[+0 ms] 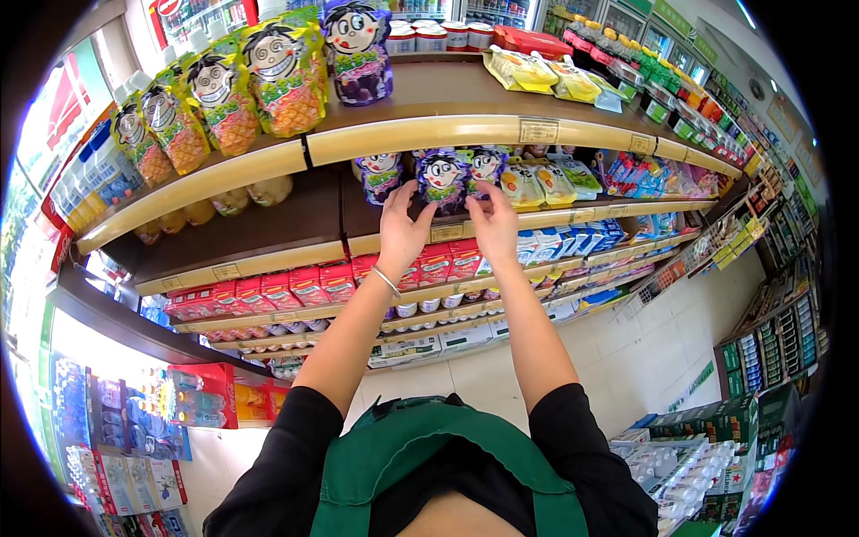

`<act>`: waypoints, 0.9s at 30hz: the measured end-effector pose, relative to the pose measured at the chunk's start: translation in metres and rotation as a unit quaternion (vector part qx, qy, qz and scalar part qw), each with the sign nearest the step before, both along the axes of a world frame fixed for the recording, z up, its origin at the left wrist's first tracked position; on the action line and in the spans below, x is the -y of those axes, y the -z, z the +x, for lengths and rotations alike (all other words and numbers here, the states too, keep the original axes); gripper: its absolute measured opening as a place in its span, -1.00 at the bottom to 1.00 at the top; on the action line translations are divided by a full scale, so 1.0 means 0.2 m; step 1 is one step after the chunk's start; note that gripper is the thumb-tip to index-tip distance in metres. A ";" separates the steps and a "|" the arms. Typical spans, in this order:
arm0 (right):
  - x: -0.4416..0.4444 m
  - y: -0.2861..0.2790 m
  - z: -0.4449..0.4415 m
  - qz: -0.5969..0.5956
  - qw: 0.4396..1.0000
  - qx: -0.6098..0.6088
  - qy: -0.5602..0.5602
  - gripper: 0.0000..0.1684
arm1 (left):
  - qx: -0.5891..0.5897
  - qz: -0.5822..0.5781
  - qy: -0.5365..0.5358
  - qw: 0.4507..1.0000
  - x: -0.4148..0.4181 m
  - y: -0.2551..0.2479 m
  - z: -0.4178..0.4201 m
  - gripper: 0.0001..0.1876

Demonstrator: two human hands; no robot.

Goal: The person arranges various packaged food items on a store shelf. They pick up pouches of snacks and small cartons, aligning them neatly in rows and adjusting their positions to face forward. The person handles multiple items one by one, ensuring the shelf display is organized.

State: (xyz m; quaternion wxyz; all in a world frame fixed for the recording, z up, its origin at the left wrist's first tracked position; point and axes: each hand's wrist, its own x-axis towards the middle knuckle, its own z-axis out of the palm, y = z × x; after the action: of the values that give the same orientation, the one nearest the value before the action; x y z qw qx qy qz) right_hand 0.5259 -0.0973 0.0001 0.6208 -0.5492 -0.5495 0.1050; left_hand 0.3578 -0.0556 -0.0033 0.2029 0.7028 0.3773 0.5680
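A purple pouch [443,178] with a cartoon face stands upright on the second shelf, close to its front edge. My left hand [405,228] is at its left side, thumb by the lower corner and fingers apart. On the pouch's other side is my right hand [494,225], also with spread fingers, partly in front of another purple pouch [488,164]. Both hands look open around the middle pouch; whether the fingertips touch it is hard to tell. A third purple pouch [380,176] stands just left, beyond my left fingers.
Above, the top shelf's front edge [429,139] overhangs. It carries yellow pineapple pouches [285,74] and a large purple pouch [358,54]. Yellow-and-white packs [523,184] sit to the right. Red cartons [335,282] line the shelf below. Stacked drink packs [698,470] stand at lower right.
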 end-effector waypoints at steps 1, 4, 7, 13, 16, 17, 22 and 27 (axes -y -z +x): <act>0.00 0.00 0.00 -0.008 1.000 -0.001 -0.008 -0.62 | -0.002 -0.008 -0.003 1.000 -0.01 0.01 0.02 -0.46; -0.01 0.01 0.01 -0.019 0.999 -0.012 -0.038 -0.60 | -0.002 -0.022 -0.012 1.000 -0.01 0.00 0.06 -0.45; -0.05 0.02 0.01 -0.031 0.998 -0.016 -0.047 -0.56 | -0.006 -0.053 -0.017 0.998 -0.01 -0.03 0.08 -0.48; -0.08 0.06 -0.01 -0.002 0.999 0.024 -0.040 -0.61 | 0.010 -0.019 -0.020 1.000 -0.01 0.01 0.06 -0.59; -0.04 0.05 -0.03 0.010 0.999 -0.010 -0.040 -0.64 | 0.029 -0.015 -0.025 0.999 0.03 0.02 0.05 -0.64; -0.03 0.05 -0.04 0.014 0.999 -0.016 -0.041 -0.64 | 0.035 -0.016 -0.025 0.999 0.04 0.02 0.05 -0.65; 0.02 0.02 -0.08 0.058 0.995 -0.045 -0.061 -0.74 | 0.015 0.047 -0.042 0.998 0.13 -0.03 0.02 -0.77; 0.08 -0.08 -0.14 0.097 0.990 -0.038 -0.093 -0.72 | 0.056 0.099 -0.017 0.993 0.21 -0.11 -0.05 -0.77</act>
State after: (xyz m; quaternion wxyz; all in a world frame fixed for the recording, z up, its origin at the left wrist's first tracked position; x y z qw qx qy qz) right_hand 0.4971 -0.1142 0.0161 0.6792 -0.4287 -0.5815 0.1290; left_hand 0.3475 -0.0968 0.0179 0.1436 0.6799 0.3193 0.6444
